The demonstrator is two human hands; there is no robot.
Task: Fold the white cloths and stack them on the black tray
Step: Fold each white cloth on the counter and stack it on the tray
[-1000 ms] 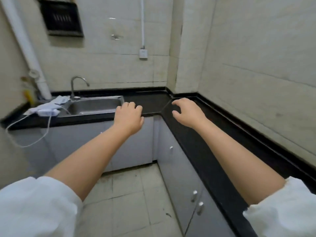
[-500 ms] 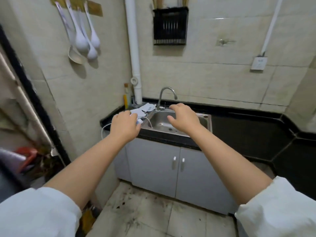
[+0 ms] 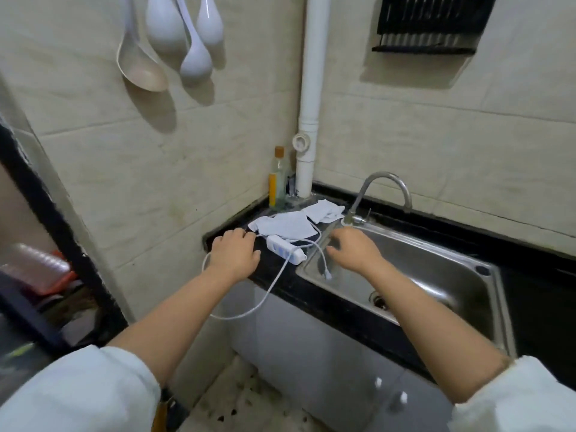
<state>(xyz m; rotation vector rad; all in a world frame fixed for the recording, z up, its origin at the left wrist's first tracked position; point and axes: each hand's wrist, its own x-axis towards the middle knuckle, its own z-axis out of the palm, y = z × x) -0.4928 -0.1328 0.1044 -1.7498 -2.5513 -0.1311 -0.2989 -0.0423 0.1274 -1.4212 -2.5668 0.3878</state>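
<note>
My left grip (image 3: 235,255) loosely curled, empty, at the black tabletop's (image 3: 343,307) left end near crumpled white cloths (image 3: 285,226), right grip (image 3: 352,251) relaxed, empty, over the steel sink (image 3: 436,275).

No readable text, brand, number or sign anywhere; the bottle (image 3: 278,176) in the counter corner has a yellow label but any print on it is too small and blurred to make out; the white power strip (image 3: 284,249) shows no legible marking
</note>
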